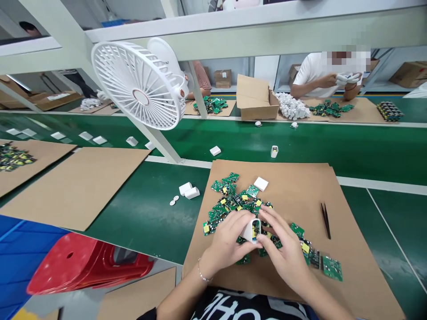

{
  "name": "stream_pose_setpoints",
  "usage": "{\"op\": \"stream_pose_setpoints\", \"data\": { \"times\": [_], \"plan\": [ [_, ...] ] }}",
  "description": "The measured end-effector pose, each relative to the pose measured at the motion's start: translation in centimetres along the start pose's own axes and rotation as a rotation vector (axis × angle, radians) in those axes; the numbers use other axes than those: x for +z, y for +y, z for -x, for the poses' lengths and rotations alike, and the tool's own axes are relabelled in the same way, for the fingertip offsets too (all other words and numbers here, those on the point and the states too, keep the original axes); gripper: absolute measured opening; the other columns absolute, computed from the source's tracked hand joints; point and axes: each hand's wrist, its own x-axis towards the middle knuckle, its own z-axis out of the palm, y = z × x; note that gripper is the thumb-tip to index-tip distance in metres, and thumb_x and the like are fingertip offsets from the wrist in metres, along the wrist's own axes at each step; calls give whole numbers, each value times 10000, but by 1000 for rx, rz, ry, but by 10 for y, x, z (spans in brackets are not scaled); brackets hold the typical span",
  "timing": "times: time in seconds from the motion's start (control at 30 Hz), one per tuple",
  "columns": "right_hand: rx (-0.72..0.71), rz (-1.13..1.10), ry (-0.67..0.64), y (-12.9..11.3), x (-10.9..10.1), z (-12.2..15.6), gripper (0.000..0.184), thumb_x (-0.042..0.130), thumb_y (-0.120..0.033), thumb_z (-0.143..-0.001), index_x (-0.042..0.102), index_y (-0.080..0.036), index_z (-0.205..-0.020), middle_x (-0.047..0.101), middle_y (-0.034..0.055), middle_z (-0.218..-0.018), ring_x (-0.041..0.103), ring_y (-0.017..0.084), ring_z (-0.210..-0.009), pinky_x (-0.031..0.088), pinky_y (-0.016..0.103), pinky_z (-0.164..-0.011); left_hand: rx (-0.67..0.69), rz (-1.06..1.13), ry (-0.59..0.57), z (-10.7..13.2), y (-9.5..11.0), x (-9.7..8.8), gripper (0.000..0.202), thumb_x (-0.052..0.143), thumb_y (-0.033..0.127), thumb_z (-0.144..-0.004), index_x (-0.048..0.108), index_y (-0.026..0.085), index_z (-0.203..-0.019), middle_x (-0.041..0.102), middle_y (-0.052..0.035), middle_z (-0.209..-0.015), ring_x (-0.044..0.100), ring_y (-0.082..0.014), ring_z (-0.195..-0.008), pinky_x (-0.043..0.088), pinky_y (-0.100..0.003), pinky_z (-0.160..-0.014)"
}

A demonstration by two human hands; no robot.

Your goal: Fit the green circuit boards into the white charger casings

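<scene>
My left hand point(231, 235) is closed around a white plastic charger housing point(247, 233), its open end turned to the right. A circuit board with yellow parts point(256, 230) shows inside that opening. At the open end, my right hand point(282, 238) has its thumb and fingertips on the housing's edge. Beneath and around both hands lies a loose pile of green circuit boards point(230, 202) on a cardboard sheet point(300, 186). To the right of my right hand are more boards point(332, 268) and black tweezers point(325, 221). Another white housing point(260, 183) rests behind the pile.
Two white housings point(189, 190) and small round caps point(174, 200) lie left of the cardboard. Beyond runs a green conveyor belt point(240, 142) carrying several housings. A white fan point(138, 84) hangs at upper left. Across the belt, a person point(320, 75) holds white parts. Red stools point(76, 262) stand lower left.
</scene>
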Motion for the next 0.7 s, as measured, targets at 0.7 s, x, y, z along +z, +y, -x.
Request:
{"op": "stream_pose_setpoints", "data": {
  "times": [0.7],
  "plan": [
    [19, 709, -124, 92, -83, -162, 371, 435, -349, -974, 586, -111, -1215, 611, 182, -1240, 553, 315, -1200, 435, 508, -1016, -487, -79, -119, -2, -31, -25, 339, 678, 262, -782, 591, 209, -1105, 699, -91, -1095, 671, -250, -952, 560, -358, -786]
  ]
}}
